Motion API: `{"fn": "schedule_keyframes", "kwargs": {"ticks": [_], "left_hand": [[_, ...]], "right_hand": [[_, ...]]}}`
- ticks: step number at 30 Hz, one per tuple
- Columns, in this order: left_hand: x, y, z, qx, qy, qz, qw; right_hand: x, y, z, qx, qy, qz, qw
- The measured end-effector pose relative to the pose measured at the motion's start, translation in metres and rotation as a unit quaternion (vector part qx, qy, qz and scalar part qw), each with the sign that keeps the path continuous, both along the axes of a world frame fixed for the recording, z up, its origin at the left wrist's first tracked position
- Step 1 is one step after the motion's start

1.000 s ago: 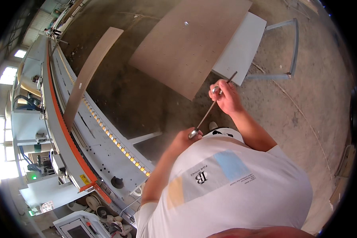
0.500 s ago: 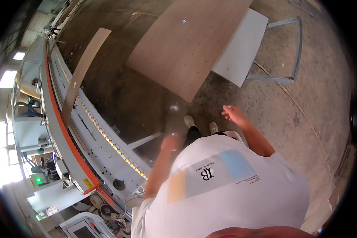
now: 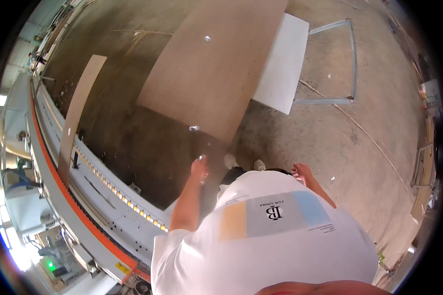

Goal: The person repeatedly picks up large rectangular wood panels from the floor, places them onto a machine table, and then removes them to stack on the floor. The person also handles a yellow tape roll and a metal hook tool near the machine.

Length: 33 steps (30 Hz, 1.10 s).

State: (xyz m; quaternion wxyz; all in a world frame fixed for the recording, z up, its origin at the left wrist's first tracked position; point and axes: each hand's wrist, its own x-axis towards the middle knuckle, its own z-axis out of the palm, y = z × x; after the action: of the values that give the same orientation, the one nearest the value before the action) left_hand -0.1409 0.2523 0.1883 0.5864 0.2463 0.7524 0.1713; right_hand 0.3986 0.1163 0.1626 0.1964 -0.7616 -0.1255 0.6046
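Note:
My left hand (image 3: 199, 170) hangs ahead of my body at the left, its fingers closed. Something small and shiny shows at its edge, too small to name. Beyond this hand lies a large brown panel (image 3: 211, 69) dotted with small marks, which it does not visibly touch. My right hand (image 3: 303, 172) is low at my right side, fingers curled inward. Whether anything is inside them cannot be made out. A white panel (image 3: 283, 64) sticks out from under the brown one on the right.
A long machine with an orange strip (image 3: 79, 211) and a row of yellow pieces runs along my left. One narrow board (image 3: 81, 108) rests on it, reaching outward. Past the white panel stands a grey metal frame (image 3: 353, 64). Boards (image 3: 421, 164) stand at the far right.
The panels and the machine have shifted leftward in view. My left hand has come out of blur and sits slightly further left. My right hand has dropped closer to my body, its fingers more curled.

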Motion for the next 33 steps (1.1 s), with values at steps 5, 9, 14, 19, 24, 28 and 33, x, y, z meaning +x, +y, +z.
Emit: {"fn": "schedule_keyframes", "kwargs": {"ticks": [5, 9, 14, 19, 24, 28, 33], "left_hand": [[0.042, 0.072, 0.01, 0.035, -0.064, -0.03, 0.997], [0.052, 0.148, -0.017, 0.074, 0.005, -0.075, 0.994], [0.053, 0.239, 0.002, 0.104, -0.008, -0.086, 0.991], [0.068, 0.282, 0.02, 0.143, 0.007, -0.117, 0.983], [0.081, 0.287, 0.006, 0.133, -0.015, -0.162, 0.978], [0.084, 0.268, -0.003, 0.145, -0.046, -0.187, 0.971], [0.087, 0.248, 0.001, 0.121, -0.046, -0.186, 0.974]], "right_hand": [[-0.027, -0.017, 0.009, 0.049, -0.005, -0.032, 0.998], [-0.046, -0.027, 0.022, 0.076, -0.045, -0.004, 0.996], [-0.064, -0.057, 0.028, 0.162, -0.174, 0.116, 0.964], [-0.082, -0.114, 0.011, 0.192, -0.313, 0.193, 0.91], [-0.099, -0.137, 0.01, 0.114, -0.374, 0.253, 0.885], [-0.104, -0.124, 0.028, 0.073, -0.33, 0.254, 0.906], [-0.101, -0.103, 0.043, 0.059, -0.306, 0.271, 0.911]]}}
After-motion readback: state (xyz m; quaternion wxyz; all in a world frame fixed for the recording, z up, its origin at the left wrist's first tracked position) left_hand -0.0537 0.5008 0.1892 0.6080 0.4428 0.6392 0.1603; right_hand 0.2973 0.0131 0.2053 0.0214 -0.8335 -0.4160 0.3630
